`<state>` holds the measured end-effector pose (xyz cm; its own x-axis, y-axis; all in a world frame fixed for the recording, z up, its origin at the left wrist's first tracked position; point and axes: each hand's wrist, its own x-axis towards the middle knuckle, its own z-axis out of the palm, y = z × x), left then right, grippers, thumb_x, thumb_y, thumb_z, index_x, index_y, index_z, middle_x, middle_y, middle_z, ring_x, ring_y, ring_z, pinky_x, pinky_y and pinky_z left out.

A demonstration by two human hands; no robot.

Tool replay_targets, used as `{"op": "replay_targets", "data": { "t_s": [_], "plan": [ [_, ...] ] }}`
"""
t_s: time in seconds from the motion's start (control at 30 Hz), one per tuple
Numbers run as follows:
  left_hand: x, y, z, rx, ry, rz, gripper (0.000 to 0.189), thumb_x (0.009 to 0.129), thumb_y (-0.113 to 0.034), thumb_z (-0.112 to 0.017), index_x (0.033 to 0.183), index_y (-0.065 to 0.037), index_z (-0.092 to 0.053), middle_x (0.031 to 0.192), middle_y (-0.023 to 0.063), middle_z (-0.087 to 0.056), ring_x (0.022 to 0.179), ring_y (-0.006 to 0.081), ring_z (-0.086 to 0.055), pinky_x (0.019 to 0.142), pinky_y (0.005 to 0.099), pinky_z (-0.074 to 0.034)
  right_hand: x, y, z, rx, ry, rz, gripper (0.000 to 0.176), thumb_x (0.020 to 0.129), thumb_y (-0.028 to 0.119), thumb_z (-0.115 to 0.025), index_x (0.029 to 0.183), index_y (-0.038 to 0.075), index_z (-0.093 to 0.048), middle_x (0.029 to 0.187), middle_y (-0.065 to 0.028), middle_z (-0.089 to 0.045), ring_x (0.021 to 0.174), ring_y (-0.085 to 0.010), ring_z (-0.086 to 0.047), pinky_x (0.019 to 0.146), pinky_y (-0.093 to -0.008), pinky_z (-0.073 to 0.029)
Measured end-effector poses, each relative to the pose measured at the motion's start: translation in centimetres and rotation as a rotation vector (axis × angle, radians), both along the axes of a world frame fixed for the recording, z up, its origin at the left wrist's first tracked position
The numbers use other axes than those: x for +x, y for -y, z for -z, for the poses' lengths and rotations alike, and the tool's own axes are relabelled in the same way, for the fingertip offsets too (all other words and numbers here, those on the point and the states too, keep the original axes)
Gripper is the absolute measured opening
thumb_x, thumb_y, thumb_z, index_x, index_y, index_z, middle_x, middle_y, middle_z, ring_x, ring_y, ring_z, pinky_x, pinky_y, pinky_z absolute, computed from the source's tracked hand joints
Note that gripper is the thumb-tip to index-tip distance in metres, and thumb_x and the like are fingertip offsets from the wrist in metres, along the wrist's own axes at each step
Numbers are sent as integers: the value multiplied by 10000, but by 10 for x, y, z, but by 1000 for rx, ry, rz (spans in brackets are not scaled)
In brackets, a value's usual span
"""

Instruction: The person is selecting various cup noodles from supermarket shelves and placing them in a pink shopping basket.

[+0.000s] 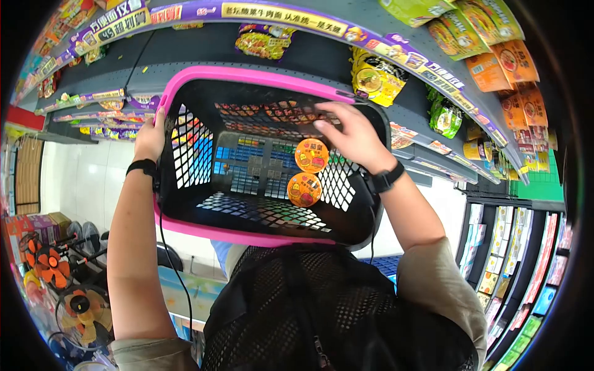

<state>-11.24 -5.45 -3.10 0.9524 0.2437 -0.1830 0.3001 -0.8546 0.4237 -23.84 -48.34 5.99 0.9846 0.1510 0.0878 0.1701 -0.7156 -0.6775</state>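
A black mesh shopping basket (pixel 247 74) with a pink rim hangs tilted before me, its inside facing up toward me. My left hand (pixel 150 137) grips its left rim, thumb on the pink edge. Inside, toward the right, lie two round orange tubs with printed lids, one orange tub (pixel 311 156) just above the other orange tub (pixel 304 189). Over the basket's right side is my right hand (pixel 354 135), fingers apart and curved, holding nothing. Its fingertips are close above the upper tub, not touching it.
Shelves (pixel 204 49) of packaged noodles curve across the front, with a yellow-black noodle pack (pixel 377 77) near the basket's upper right. Hanging packets (pixel 516 62) are at right. Fans (pixel 83 312) stand at lower left, and a book-like display rack (pixel 513 260) is at lower right.
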Motion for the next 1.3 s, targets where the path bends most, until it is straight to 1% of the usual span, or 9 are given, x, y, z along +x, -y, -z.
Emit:
{"op": "replay_targets", "data": {
  "t_s": [0.07,0.1,0.2,0.3,0.43,0.57,0.8,1.0,1.3],
  "plan": [
    [-5,7,-14,-50,-43,-5,834,921,-677,-295,1246,40,-572,1239,296,-569,1214,397,-514,1019,429,-386,-15,32,2,-172,338,106,406,853,264,-689,1187,53,-595,1180,-174,-608,1128,-356,-555,986,-421,-432],
    [-3,3,-7,-56,-35,7,835,922,-680,-290,1228,37,-588,1230,294,-575,1210,400,-516,1019,432,-386,-29,46,0,-255,296,232,482,838,279,-695,1234,37,-564,1259,-199,-553,1181,-378,-508,1014,-428,-406],
    [-1,2,-5,-2,-36,8,824,921,-684,-282,1266,7,-565,1231,278,-582,1211,404,-513,1019,452,-385,-71,94,42,-596,-10,569,880,817,356,-711,1471,4,-239,1379,-330,-411,1304,-411,-419,1064,-442,-365],
    [-3,2,-3,14,-11,11,802,925,-675,-281,1292,-12,-542,1224,279,-584,1203,411,-517,1011,464,-392,-95,106,53,-161,-487,581,988,841,346,-673,1500,-6,-27,1274,-372,-495,1232,-460,-489,1029,-429,-406],
    [-4,2,-2,46,57,50,696,955,-617,-308,1208,-8,-531,1119,287,-624,1097,439,-572,924,492,-440,-95,88,56,-139,-333,707,746,847,288,-647,1411,-4,-255,1096,-335,-611,1041,-471,-597,912,-479,-475],
    [-15,11,-7,185,187,102,479,982,-496,-378,1097,-47,-501,982,253,-658,936,450,-621,790,523,-479,-96,101,77,-158,-283,668,656,878,274,-601,1394,18,-287,1035,-317,-634,1003,-470,-606,881,-497,-480],
    [-14,13,2,240,151,149,414,1008,-416,-320,1144,-62,-487,1013,270,-646,968,465,-603,804,551,-463,-102,102,77,-198,-271,711,540,882,279,-585,1288,18,-342,967,-306,-649,937,-456,-632,826,-509,-502],
    [-17,22,-6,275,112,123,500,973,-486,-366,1181,-44,-470,1036,273,-649,987,459,-611,826,538,-476,-102,100,67,-138,-356,710,544,894,286,-564,1291,-8,-338,1006,-303,-644,990,-442,-620,866,-500,-484],
    [-23,16,-4,260,188,137,470,978,-439,-403,1164,-16,-489,966,279,-654,921,472,-615,776,546,-479,-104,99,62,-126,-352,692,574,885,280,-578,1305,-26,-335,1043,-292,-641,990,-431,-622,860,-487,-494]
  ]
}}
